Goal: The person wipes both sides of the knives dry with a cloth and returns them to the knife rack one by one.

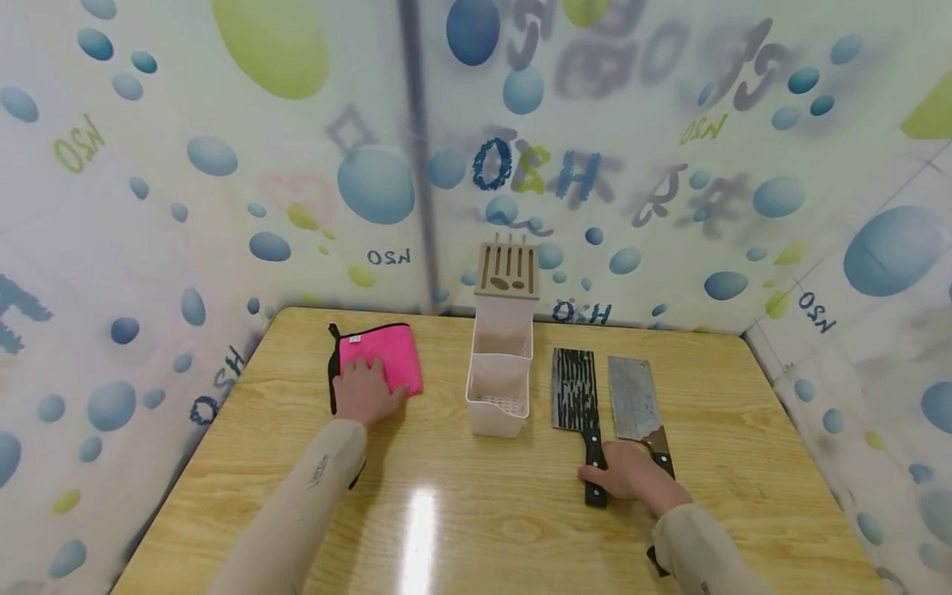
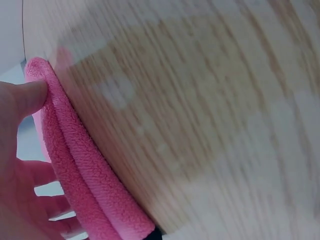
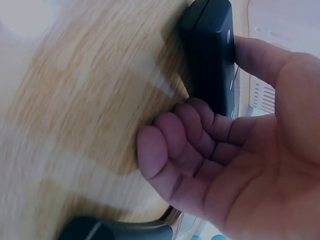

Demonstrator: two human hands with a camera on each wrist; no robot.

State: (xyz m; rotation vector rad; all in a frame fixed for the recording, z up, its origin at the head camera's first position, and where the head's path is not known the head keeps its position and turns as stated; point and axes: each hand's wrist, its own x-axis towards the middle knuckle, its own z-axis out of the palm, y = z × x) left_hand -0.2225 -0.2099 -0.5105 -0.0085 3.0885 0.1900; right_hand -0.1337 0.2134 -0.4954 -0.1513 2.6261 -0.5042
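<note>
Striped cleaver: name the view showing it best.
The head view: it shows the striped cleaver with its whole blade and most of its handle uncovered. The right wrist view mainly shows the handle close up; the left wrist view shows none of it.

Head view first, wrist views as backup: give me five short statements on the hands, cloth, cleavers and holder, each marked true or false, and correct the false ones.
1. The left hand rests on the pink cloth. True.
2. The right hand pinches the black handle of the striped cleaver. True.
3. In the head view, the grey cleaver lies to the left of the striped one. False: it lies to the right.
4. In that view, the white holder stands between the cloth and the cleavers. True.
5. Both cleavers stand in the holder. False: both lie on the table.
</note>
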